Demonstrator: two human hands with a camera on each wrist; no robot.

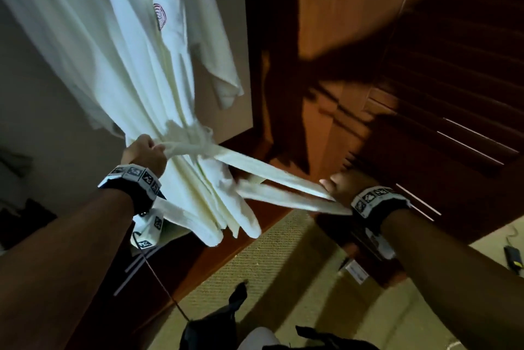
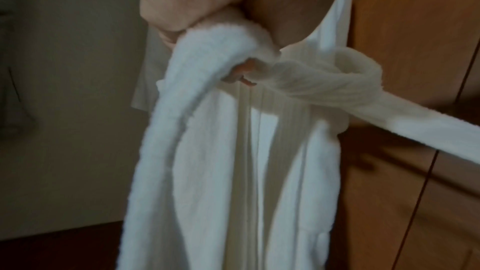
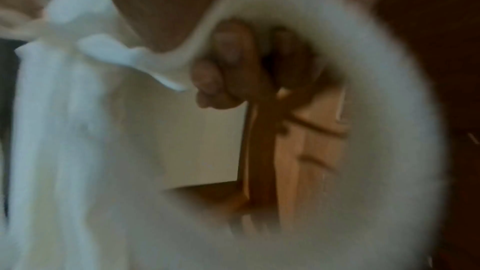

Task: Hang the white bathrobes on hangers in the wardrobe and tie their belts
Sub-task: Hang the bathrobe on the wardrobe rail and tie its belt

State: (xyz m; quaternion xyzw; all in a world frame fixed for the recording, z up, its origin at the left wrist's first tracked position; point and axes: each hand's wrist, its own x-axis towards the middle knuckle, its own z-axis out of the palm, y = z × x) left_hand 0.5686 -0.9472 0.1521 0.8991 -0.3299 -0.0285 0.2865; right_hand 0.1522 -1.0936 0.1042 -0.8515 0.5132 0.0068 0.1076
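A white bathrobe (image 1: 113, 52) hangs inside the wardrobe, gathered at the waist by its white belt (image 1: 255, 171). A loose knot (image 1: 195, 137) sits at the robe's front, also seen as a knot (image 2: 335, 81) in the left wrist view. My left hand (image 1: 147, 151) grips one belt end (image 2: 207, 65) left of the knot, and the rest of that end hangs down past my wrist. My right hand (image 1: 340, 182) grips the other belt end (image 3: 350, 69), stretched taut to the right, with fingers (image 3: 228, 59) curled round it. The hanger is out of view.
The brown wooden wardrobe frame (image 1: 283, 66) stands right of the robe, and a louvred door (image 1: 439, 94) is behind my right hand. A beige woven carpet (image 1: 269, 264) covers the floor. A dark bag (image 1: 215, 327) lies at my feet, and a small device (image 1: 513, 256) at far right.
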